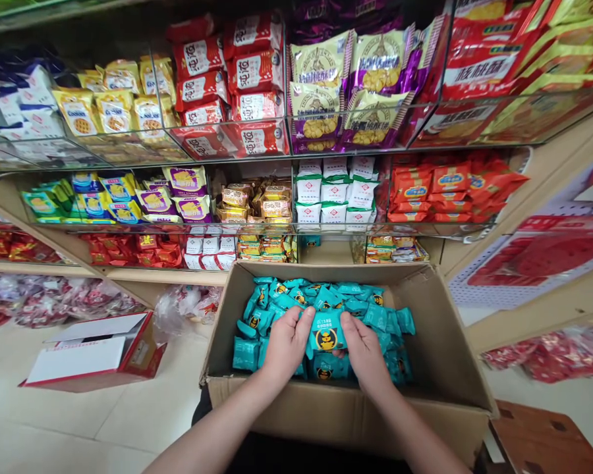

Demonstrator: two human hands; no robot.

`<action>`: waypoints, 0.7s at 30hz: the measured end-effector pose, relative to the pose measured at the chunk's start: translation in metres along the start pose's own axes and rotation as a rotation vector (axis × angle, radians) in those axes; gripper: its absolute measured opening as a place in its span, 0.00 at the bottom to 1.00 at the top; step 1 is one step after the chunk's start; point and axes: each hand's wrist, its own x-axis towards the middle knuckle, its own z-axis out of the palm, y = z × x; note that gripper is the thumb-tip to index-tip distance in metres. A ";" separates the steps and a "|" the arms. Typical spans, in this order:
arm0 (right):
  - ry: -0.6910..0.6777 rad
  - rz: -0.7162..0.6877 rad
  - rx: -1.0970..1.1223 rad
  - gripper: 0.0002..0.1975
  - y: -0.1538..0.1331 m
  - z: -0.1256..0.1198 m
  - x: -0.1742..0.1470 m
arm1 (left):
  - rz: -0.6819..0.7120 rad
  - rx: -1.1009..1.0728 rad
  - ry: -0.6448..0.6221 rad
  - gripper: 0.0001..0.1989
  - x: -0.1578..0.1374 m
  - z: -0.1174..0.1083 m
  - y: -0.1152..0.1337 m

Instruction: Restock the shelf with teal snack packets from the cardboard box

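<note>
Between my two hands is a teal snack packet [325,331] with a yellow and black emblem, its front turned up towards me. My left hand [289,336] pinches its left end, thumb on top. The right end is gripped by my right hand [362,345], also with the thumb over the front; most fingers are hidden underneath. Both hands are over an open cardboard box [356,411], where many similar teal packets [277,299] lie in a loose heap. The box's right part shows bare cardboard.
Glass-fronted shelves [257,228] of wrapped snacks rise behind the box. A bin [333,253] directly behind it holds a teal packet at the back. An opened red and white carton [96,352] lies on the floor at left; a brown wooden stool [543,438] stands at lower right.
</note>
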 end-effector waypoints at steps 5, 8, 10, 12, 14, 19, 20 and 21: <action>-0.299 -0.196 -0.133 0.16 -0.006 -0.013 0.006 | 0.129 0.152 -0.057 0.21 0.004 -0.014 0.001; -0.272 -0.328 -0.274 0.13 -0.019 -0.029 0.022 | 0.233 0.233 -0.048 0.19 0.022 -0.039 0.002; -0.087 -0.422 -0.369 0.15 -0.030 -0.041 0.040 | 0.335 0.394 0.054 0.15 0.045 -0.062 -0.004; 0.080 -0.508 -0.456 0.15 -0.041 -0.051 0.064 | 0.411 0.617 0.161 0.13 0.072 -0.085 -0.018; 0.119 -0.596 -0.595 0.13 -0.052 -0.058 0.090 | 0.320 0.793 0.209 0.15 0.097 -0.102 -0.037; 0.016 -0.476 -1.045 0.11 -0.064 -0.055 0.160 | 0.171 0.820 0.088 0.20 0.120 -0.112 -0.072; -0.021 -0.387 -1.083 0.09 -0.063 -0.052 0.174 | 0.184 0.816 0.092 0.20 0.120 -0.111 -0.074; -0.068 -0.308 -1.096 0.07 -0.059 -0.050 0.188 | 0.192 0.824 0.102 0.19 0.118 -0.110 -0.075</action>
